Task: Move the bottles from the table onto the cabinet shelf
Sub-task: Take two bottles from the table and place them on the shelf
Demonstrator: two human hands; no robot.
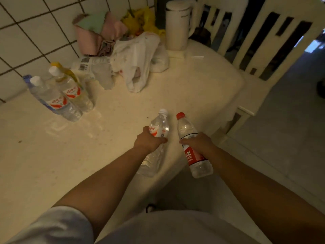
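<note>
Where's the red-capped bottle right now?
In the head view the red-capped bottle is low and right of centre, held by the right hand just off the table's near edge, beside the white-capped bottle in the left hand.

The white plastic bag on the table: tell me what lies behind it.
Behind the white plastic bag a pile of pink and green cloths rests against the tiled wall, beside a yellow bag. The bag covers the pile's lower part.
</note>
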